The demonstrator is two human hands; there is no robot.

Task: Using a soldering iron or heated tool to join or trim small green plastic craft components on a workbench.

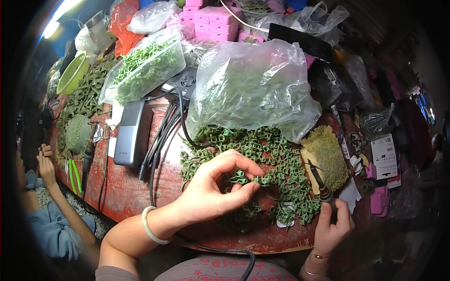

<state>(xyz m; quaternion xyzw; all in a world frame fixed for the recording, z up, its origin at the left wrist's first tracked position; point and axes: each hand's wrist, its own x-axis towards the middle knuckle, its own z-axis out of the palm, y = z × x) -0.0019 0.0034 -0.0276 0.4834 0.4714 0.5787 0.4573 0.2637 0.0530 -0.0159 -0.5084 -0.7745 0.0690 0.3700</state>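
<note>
My left hand [220,185], with a pale bangle on its wrist, is raised over the table, thumb and forefinger closed on a small green plastic-like piece [260,180]. More of the same green shows inside the curl of its fingers. Below and beyond it spreads a pile of small green looped pieces [281,164]. At the right, my right hand [335,220] grips the dark handle of a soldering iron [318,179]. Its thin tip points up and away, over the edge of a board covered in yellow-green mossy material [332,157].
Behind the pile lies a cloudy plastic bag [253,84] of green pieces. A clear tub [150,70], a grey power bank [131,140] and black cables [161,131] stand left. Pink boxes [215,23] are stacked behind. Another person's hand [46,168] is at far left.
</note>
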